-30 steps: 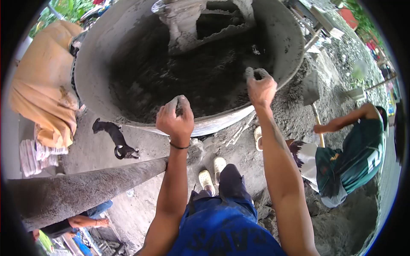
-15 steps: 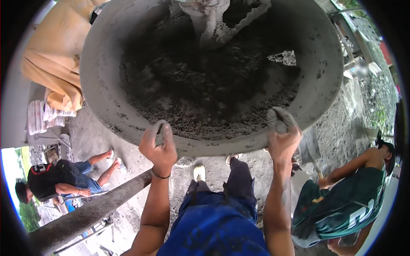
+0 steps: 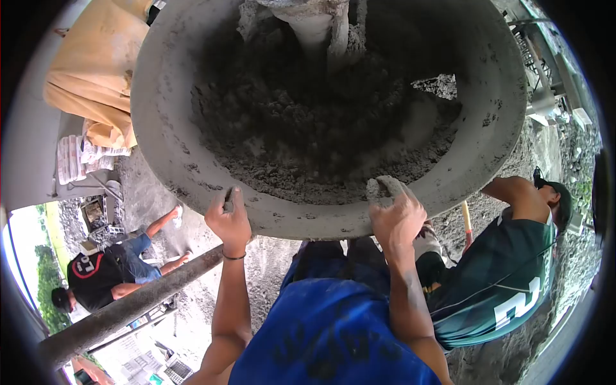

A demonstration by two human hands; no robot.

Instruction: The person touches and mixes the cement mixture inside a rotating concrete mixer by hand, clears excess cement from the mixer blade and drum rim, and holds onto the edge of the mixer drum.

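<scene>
A wide grey concrete mixer pan [image 3: 160,128] fills the upper middle of the view. Damp, crumbly concrete mix [image 3: 289,167] covers its dark bottom, and a crusted mixing shaft with blades [image 3: 311,29] stands at the far side. On the near rim, my left hand [image 3: 230,220] is closed, fingers hooked over the edge. My right hand [image 3: 398,215] grips the same rim farther right, its fingers dusted with grey cement. A thick grey pole [image 3: 141,301] runs from the lower left to just beneath my left hand.
Close on my right, a co-worker in a green jersey [image 3: 500,282] bends by the pan, near a yellow-handled tool [image 3: 466,218]. Another person in a black shirt [image 3: 96,273] is at the left. Stacked bags [image 3: 70,159] and an orange tarp [image 3: 93,77] stand beyond.
The mixing blades have turned. My right hand has come leftward along the rim, nearer my left. The co-worker on the right has leaned closer to the pan. The view has shifted slightly.
</scene>
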